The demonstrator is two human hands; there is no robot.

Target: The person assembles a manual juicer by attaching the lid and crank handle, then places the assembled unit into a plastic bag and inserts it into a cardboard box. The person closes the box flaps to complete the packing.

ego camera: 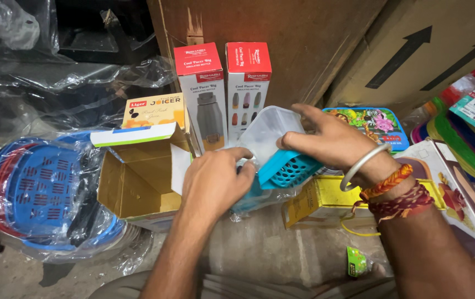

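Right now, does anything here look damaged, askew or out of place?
Mostly ordinary clutter. The open cardboard box lies tipped on its side, flaps splayed. Both hands, left hand and right hand, hold a blue perforated basket and clear container, seemingly undamaged.

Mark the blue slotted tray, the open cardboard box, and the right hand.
blue slotted tray (287,169), head view, on its slotted side wall.
open cardboard box (132,185), head view, on its inner wall.
right hand (331,141), head view, on the back of the hand.

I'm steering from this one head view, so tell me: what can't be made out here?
- Blue slotted basket: its lower part, behind the left hand and a plastic wrapper.
- Clear container: its far side, under the right hand.
- Open carton: its floor, hidden by its own walls.
- Yellow box: mostly behind the right wrist.
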